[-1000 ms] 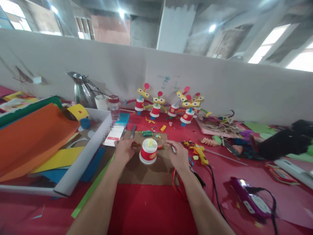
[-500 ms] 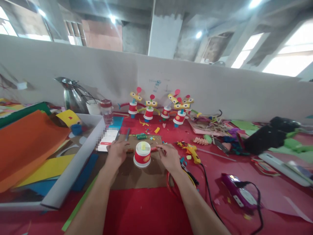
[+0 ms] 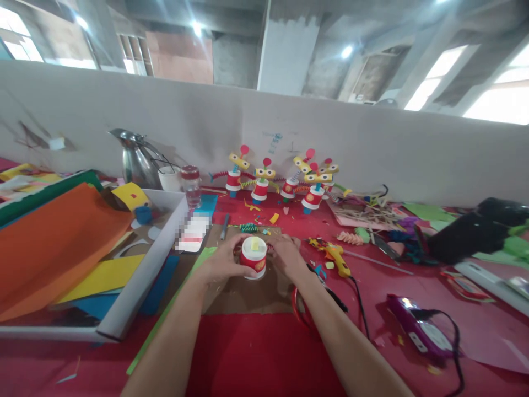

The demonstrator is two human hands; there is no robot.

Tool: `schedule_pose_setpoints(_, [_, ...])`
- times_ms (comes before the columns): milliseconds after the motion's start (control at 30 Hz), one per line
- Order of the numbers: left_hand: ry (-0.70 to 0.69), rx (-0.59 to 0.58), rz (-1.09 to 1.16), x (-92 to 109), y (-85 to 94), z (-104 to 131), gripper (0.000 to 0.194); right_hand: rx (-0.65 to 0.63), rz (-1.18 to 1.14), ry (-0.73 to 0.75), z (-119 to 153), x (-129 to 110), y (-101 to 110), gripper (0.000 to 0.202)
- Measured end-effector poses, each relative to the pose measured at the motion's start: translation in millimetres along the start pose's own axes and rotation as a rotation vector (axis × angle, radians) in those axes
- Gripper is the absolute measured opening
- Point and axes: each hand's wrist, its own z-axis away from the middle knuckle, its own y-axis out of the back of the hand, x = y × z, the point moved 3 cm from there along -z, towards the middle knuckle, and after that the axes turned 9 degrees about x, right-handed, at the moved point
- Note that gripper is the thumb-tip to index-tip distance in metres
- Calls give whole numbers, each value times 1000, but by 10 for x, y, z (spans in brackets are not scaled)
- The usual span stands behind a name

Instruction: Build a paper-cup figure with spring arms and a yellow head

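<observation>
Red table (image 3: 248,353) is spanning bottom centre, giving room to move up to the front edge of the brown cardboard (image 3: 248,302). Purple device (image 3: 425,328), plastic, is trailing a black cable, lower right. White tray (image 3: 144,267) is walling off the left side, holding orange and yellow paper plus a small blue roll. Upside-down red-and-white paper cup (image 3: 253,260) is sitting frame centre over the cardboard, carrying a pale yellow block. Left hand (image 3: 225,262) is gripping its left side, thumb and fingers curving around. Right hand (image 3: 288,255) is bunching its fingers by the coiled paper arm (image 3: 270,249) on the cup's right; can't tell if they're pinching it. Yellow glue gun (image 3: 338,259) is lying right of centre. Farther back, a clear red-lidded jar (image 3: 193,190) and shiny metal jug (image 3: 138,162) are standing upper left; paper-cup figures (image 3: 312,198) are lining the pale wall (image 3: 380,149).
</observation>
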Motion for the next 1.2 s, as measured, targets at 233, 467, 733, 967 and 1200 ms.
schedule_pose_setpoints(233, [26, -2, -7, 18, -115, 21, 64, 35, -25, -17, 0, -23, -39, 28])
schedule_pose_setpoints(467, [48, 105, 24, 12, -102, -7, 64, 293, -113, -197, 169, 241, 329, 18])
schedule_pose_setpoints(733, [34, 353, 281, 28, 61, -19, 59, 580, -190, -517, 410, 734, 574, 32])
schedule_pose_setpoints(967, [60, 236, 121, -39, -98, -38, 60, 706, -173, -639, 548, 1175, 766, 18])
schedule_pose_setpoints(1200, [61, 122, -34, -50, -159, -60, 62, 959, -368, -757, 622, 1176, 875, 29])
